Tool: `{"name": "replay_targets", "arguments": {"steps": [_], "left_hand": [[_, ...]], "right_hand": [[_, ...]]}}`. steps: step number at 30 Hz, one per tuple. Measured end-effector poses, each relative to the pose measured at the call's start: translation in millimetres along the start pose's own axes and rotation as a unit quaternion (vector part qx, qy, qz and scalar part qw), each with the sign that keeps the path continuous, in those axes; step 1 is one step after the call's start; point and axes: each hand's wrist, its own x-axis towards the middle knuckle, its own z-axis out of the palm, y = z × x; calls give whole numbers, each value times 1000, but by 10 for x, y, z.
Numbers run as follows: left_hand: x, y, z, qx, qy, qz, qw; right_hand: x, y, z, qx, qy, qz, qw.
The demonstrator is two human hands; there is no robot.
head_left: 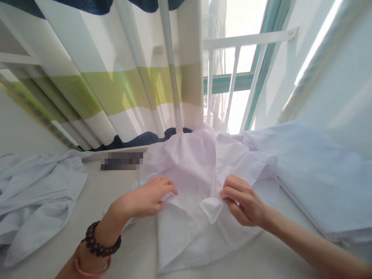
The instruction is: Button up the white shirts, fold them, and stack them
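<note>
Sunlight comes through a green-framed window (232, 77) beside a smooth curtain (124, 87) banded in white, lime and navy, hanging in deep vertical folds behind a white slatted railing (250, 40). Below lies a flat, pale surface (116, 184); at its left a thin white fabric heap (40, 197) is loosely crumpled, and at its right a bluish-white folded pile (328, 174) shows straight, layered edges. A dark object near the railing is pixelated beyond recognition. The white cloth (186, 236), thin and softly creased, spreads across the middle, bunched toward the railing and flatter toward the person. It lies under and between the hands: the right hand (244, 199) pinches it beside a small turned-up flap, while the left hand (147, 199), above beaded bracelets, curves over its left side; whether those fingers grip cannot be told.
</note>
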Motion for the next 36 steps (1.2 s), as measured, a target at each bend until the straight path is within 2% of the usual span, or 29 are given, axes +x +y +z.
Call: {"name": "replay_targets", "arguments": {"steps": [2,4,6,8,11,13,16,18,20,23,25,29,31,34,36], "left_hand": [[-10,-134,-38,41,36,-48,997],[-12,-215,-79,73,53,-77,993],[-5,-215,-111,63,49,-52,995],[19,-146,-110,6,41,13,999],[103,-23,-29,-55,66,83,993],[173,14,38,-41,112,84,989],[211,10,48,-32,174,58,983],[156,-2,-21,-60,165,14,984],[53,-20,-103,-105,82,-54,990],[-98,-77,-133,-170,-85,-159,969],[-137,-132,-80,-190,-129,-211,950],[-46,-222,35,-217,-118,-295,923],[33,-255,50,-239,-101,-318,912],[121,-305,44,-274,-15,-313,909],[149,-330,40,-309,51,-287,905]], "right_hand": [[21,-98,-102,20,-2,-14,1000],[16,-182,-153,37,-45,-15,998],[-6,-227,-144,47,-116,11,992],[-9,-217,-97,56,-191,88,976],[74,-113,-28,60,-256,260,929],[177,-31,-3,52,-282,349,892],[303,44,25,-26,-331,416,846],[321,58,53,-119,-346,426,828],[294,59,82,-187,-351,419,816],[240,55,86,-202,-360,404,816],[230,45,56,-174,-363,402,822],[237,6,-2,-103,-362,416,828],[223,-9,-1,-102,-342,402,843],[176,12,23,-62,-312,407,856],[146,58,33,1,-300,454,839]]}}
